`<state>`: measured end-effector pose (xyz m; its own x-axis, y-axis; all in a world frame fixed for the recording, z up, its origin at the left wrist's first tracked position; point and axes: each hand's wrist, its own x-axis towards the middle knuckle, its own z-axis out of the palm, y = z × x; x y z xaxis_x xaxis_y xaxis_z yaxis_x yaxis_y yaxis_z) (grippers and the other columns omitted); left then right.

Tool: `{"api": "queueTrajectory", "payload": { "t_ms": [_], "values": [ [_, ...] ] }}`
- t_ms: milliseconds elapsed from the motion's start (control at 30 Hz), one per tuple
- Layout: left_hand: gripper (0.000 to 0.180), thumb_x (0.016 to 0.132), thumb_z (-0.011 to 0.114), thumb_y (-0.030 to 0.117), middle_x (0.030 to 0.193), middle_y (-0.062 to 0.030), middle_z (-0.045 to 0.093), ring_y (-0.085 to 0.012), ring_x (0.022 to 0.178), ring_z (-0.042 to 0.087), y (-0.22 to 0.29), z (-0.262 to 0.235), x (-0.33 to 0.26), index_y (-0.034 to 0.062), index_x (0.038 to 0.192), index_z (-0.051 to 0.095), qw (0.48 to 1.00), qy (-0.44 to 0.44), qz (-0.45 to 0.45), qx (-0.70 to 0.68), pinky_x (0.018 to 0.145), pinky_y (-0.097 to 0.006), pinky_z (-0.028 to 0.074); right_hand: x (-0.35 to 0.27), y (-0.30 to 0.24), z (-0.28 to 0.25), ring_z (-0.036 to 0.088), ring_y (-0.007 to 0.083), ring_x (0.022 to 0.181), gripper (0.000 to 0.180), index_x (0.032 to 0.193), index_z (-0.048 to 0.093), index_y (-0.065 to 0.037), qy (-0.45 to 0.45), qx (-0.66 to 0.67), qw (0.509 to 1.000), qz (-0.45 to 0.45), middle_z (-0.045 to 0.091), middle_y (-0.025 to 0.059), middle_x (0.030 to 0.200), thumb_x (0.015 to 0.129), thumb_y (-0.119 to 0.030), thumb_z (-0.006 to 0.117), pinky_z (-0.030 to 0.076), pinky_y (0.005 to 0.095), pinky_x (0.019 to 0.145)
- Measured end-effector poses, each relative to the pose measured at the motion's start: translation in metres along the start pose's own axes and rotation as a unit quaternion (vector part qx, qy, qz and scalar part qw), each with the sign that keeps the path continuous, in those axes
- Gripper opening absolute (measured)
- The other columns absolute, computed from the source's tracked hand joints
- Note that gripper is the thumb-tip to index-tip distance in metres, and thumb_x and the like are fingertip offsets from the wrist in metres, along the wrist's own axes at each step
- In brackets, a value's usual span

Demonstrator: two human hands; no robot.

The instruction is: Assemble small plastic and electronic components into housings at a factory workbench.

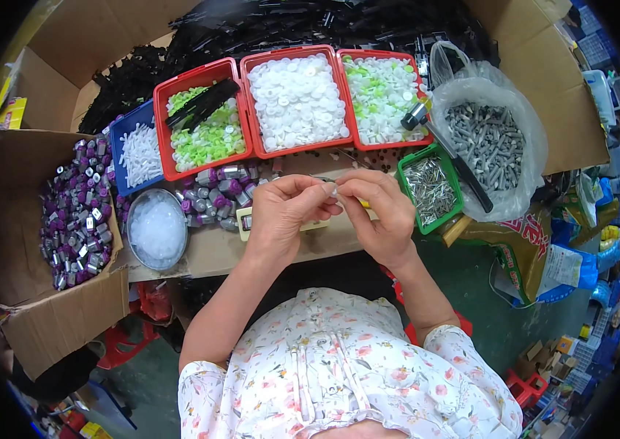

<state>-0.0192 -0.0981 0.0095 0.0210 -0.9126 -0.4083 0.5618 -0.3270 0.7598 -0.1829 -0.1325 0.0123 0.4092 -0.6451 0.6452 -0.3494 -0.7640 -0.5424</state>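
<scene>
My left hand (281, 212) and my right hand (381, 212) meet above the near edge of the work surface, fingers pinched together. Between the fingertips is a small white plastic piece (334, 192), mostly covered by them. Under my hands lies a cream-coloured block (245, 222), largely hidden. A bit of something yellow (364, 204) shows beside my right fingers. Just left of my hands, several grey-and-purple cylindrical parts (218, 196) are heaped. Beyond them stands a red bin of white round caps (299, 102).
Red bins of green and white caps (208, 139) (387, 91) flank the middle bin. Left are a blue tray (137, 157), a bowl (156, 228) and a carton (69, 314). Right are a green basket of metal pins (431, 186), a hammer (460, 164) and a bag of grey parts (485, 146).
</scene>
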Motion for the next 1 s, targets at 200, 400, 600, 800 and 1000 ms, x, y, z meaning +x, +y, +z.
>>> {"api": "queueTrajectory", "payload": {
  "t_ms": [200,400,600,800,1000],
  "values": [
    [0.011,0.089,0.066,0.006,0.083,-0.0118,0.070,-0.0194,0.070,0.071,-0.002,-0.016,0.003,-0.0037,0.094,0.067,0.994,-0.027,-0.087,-0.065,0.061,-0.026,0.059,-0.003,0.007,-0.002,0.068,0.0264,0.087,0.023,0.099,0.066,0.002,-0.016,0.135,0.987,0.082,0.068,0.0152,0.098,0.078,0.009,0.071,0.054,0.0319,0.075],
    [0.011,0.087,0.065,0.007,0.078,-0.0106,0.066,-0.0195,0.064,0.068,-0.005,-0.028,-0.006,-0.0033,0.092,0.065,0.979,-0.059,-0.141,-0.134,0.059,-0.027,0.059,-0.005,0.008,-0.003,0.068,0.0272,0.086,0.023,0.100,0.068,0.000,-0.065,0.084,0.994,-0.005,0.068,0.0133,0.097,0.078,0.007,0.072,0.054,0.0321,0.074],
    [0.012,0.088,0.064,0.008,0.077,-0.0104,0.066,-0.0194,0.063,0.067,-0.012,-0.041,-0.018,-0.0032,0.092,0.065,0.970,-0.055,-0.158,-0.177,0.057,-0.025,0.057,-0.001,-0.001,0.002,0.068,0.0273,0.083,0.022,0.094,0.070,-0.002,-0.105,0.086,0.990,-0.044,0.069,0.0113,0.096,0.074,0.004,0.075,0.053,0.0346,0.072],
    [0.015,0.091,0.064,0.010,0.081,-0.0104,0.066,-0.0168,0.071,0.067,-0.003,-0.041,-0.034,-0.0040,0.096,0.065,0.985,-0.054,-0.121,-0.108,0.062,-0.026,0.057,-0.001,-0.003,0.007,0.067,0.0268,0.081,0.019,0.092,0.069,-0.003,-0.110,0.091,0.988,-0.057,0.069,0.0096,0.093,0.074,0.001,0.076,0.052,0.0355,0.071],
    [0.047,0.080,0.074,-0.008,0.106,-0.0060,0.062,-0.0121,0.087,0.065,-0.013,-0.037,-0.046,-0.0014,0.125,0.064,0.974,-0.029,0.190,0.120,0.078,-0.023,0.055,-0.006,-0.006,0.015,0.067,0.0260,0.081,0.020,0.094,0.068,-0.003,-0.107,0.078,0.990,-0.039,0.068,0.0094,0.091,0.075,0.000,0.075,0.050,0.0347,0.069]
  ]
}}
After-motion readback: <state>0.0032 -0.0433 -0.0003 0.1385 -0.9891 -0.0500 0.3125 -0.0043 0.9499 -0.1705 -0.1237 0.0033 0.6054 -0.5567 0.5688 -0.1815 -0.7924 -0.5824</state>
